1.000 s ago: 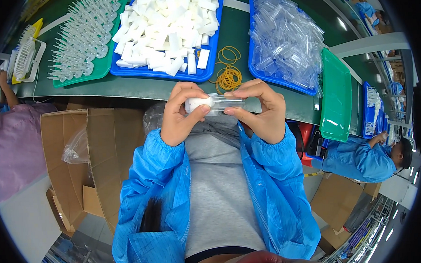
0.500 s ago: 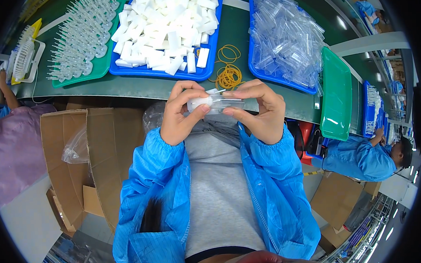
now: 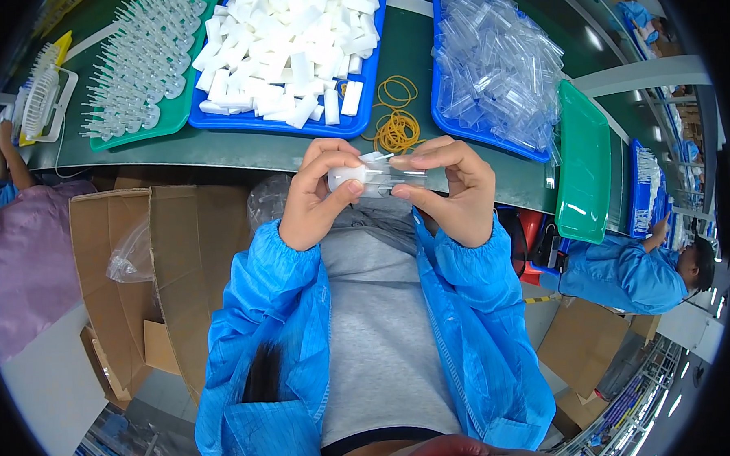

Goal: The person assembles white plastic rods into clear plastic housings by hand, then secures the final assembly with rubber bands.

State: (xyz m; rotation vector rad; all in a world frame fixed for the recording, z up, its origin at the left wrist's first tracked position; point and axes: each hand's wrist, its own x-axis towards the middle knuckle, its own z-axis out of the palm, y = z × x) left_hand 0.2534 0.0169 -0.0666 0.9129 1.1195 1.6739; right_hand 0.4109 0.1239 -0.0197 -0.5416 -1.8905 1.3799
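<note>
My left hand (image 3: 319, 197) pinches a small white plastic piece (image 3: 348, 176) by its left end. My right hand (image 3: 453, 187) holds a clear plastic sleeve (image 3: 399, 179) that meets the white piece end to end. Both hands hover close together just in front of the green table edge (image 3: 215, 153), above my lap. A pile of yellow rubber bands (image 3: 395, 129) lies on the table right behind my fingers. Both arms wear blue sleeves.
A blue tray (image 3: 295, 125) holds many white pieces, another blue tray (image 3: 458, 126) many clear sleeves. A green tray (image 3: 142, 66) carries clear tipped parts, and an empty green tray (image 3: 584, 161) sits right. An open cardboard box (image 3: 139, 279) stands at my left. Other workers sit left and right.
The hands have stayed in the same place; the fingers shifted slightly on the white piece and clear sleeve, which now sit closer together.
</note>
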